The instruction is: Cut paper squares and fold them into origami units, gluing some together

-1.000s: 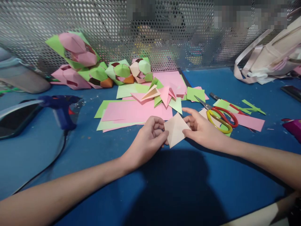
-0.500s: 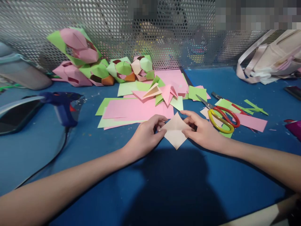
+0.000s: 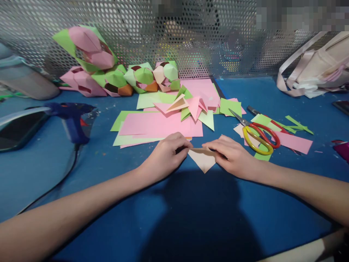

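A small cream paper square [image 3: 203, 158], bent along its middle crease, shows as a triangle with one corner toward me. My left hand [image 3: 172, 153] pinches its left corner between thumb and fingers. At the opposite corner my right hand [image 3: 231, 155] grips the paper, its fingers reaching over the top edge. Just beyond my hands are stacked pink paper sheets [image 3: 160, 123] and light green ones. Folded paper pieces in pink [image 3: 195, 109] and peach [image 3: 177, 104] rest on the pile. Scissors [image 3: 257, 137] with yellow and red handles lie right of my right hand.
A blue glue gun [image 3: 71, 122] stands at the left, its cord [image 3: 61, 187] trailing toward me. Behind are several folded paper modules [image 3: 141, 78] against a perforated metal panel [image 3: 131, 32]. A bottle [image 3: 28, 78], a pale bag [image 3: 316, 69] and paper scraps [image 3: 293, 141] are at the sides.
The cream paper turned and lay almost flat as a diamond, then its far half bent at the middle crease. My right fingers moved in over its top edge.
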### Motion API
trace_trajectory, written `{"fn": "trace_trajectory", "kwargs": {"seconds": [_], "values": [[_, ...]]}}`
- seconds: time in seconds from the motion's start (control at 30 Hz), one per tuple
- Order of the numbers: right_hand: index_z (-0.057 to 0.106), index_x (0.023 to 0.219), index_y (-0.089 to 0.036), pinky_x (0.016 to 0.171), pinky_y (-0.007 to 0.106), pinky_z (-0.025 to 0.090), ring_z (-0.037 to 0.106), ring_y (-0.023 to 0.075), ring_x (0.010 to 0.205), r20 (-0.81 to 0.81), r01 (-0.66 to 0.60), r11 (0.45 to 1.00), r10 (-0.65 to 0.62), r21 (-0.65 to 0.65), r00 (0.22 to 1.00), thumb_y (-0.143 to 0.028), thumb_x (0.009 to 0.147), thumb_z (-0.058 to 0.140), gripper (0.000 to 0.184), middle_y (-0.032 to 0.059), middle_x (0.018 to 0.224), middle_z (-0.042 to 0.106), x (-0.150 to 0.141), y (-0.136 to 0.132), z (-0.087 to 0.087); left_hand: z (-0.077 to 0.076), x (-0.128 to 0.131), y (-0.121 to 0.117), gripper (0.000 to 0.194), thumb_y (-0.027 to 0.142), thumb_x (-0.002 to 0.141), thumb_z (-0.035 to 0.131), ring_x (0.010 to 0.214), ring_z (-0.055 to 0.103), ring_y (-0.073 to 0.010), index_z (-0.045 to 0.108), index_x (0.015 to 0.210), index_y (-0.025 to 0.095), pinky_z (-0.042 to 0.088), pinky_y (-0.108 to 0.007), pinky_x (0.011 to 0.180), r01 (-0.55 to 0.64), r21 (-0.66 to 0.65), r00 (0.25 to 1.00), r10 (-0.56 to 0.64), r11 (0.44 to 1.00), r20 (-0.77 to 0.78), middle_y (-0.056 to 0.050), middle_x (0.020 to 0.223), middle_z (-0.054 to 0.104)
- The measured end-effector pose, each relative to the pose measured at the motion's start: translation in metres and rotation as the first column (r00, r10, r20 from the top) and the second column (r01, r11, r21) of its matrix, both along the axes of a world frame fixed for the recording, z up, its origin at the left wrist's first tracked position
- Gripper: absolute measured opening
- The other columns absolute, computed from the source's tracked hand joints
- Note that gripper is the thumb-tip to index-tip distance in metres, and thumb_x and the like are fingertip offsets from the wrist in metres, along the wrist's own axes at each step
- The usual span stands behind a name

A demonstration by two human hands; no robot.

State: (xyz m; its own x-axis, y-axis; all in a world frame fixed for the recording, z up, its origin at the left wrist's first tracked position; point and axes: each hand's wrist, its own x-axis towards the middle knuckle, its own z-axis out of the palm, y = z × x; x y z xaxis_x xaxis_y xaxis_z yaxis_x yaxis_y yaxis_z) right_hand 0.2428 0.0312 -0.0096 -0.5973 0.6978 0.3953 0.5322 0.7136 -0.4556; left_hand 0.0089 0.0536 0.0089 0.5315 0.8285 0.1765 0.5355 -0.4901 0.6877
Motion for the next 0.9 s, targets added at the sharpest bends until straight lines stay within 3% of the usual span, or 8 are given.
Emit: {"fn": "trace_trajectory", "kwargs": {"seconds": [0.13, 0.37, 0.7, 0.9], "values": [[0.054, 0.124, -0.018, 0.078, 0.034, 0.042, 0.053, 0.0195, 0.09, 0.074, -0.002, 1.0, 0.001, 0.026, 0.997, 0.0, 0.085, 0.045, 0.044, 0.0052, 0.112, 0.067, 0.001, -0.002, -0.003, -0.001, -0.001, 0.002, 0.017, 0.011, 0.084, 0.052, 0.085, 0.057, -0.0155, 0.068, 0.088, 0.016, 0.045, -0.029, 0.078, -0.003, 0.013, 1.0, 0.004, 1.0, -0.013, -0.004, 0.087, 0.059], [0.058, 0.118, -0.015, 0.073, 0.034, 0.04, 0.053, 0.0198, 0.089, 0.116, -0.021, 0.99, 0.004, 0.142, 0.993, -0.011, 0.094, 0.045, 0.028, 0.0075, 0.107, 0.069, 0.002, -0.005, -0.001, -0.001, -0.006, 0.005, 0.016, 0.013, 0.083, 0.052, 0.084, 0.057, -0.0151, 0.067, 0.085, 0.017, 0.045, -0.028, 0.076, 0.011, 0.037, 0.999, -0.009, 0.999, -0.052, -0.003, 0.086, 0.058], [0.061, 0.108, -0.017, 0.073, 0.035, 0.036, 0.054, 0.0194, 0.09, 0.178, -0.072, 0.973, 0.033, 0.219, 0.983, -0.007, 0.093, 0.044, 0.025, 0.0045, 0.109, 0.07, 0.002, -0.004, 0.004, 0.01, -0.008, 0.008, 0.021, 0.012, 0.083, 0.048, 0.083, 0.057, -0.016, 0.069, 0.083, 0.016, 0.045, -0.028, 0.076, 0.068, 0.01, 0.985, -0.066, 0.998, -0.157, -0.003, 0.083, 0.056], [0.062, 0.106, -0.018, 0.078, 0.037, 0.035, 0.053, 0.0201, 0.093, 0.239, -0.087, 0.973, 0.035, 0.213, 0.971, -0.007, 0.093, 0.042, 0.026, 0.0037, 0.11, 0.07, 0.003, -0.004, 0.005, 0.008, -0.01, 0.009, 0.024, 0.014, 0.085, 0.046, 0.088, 0.056, -0.0195, 0.07, 0.088, 0.016, 0.046, -0.031, 0.078, 0.139, 0.137, 0.958, -0.099, 0.981, -0.27, -0.006, 0.086, 0.057]]}}
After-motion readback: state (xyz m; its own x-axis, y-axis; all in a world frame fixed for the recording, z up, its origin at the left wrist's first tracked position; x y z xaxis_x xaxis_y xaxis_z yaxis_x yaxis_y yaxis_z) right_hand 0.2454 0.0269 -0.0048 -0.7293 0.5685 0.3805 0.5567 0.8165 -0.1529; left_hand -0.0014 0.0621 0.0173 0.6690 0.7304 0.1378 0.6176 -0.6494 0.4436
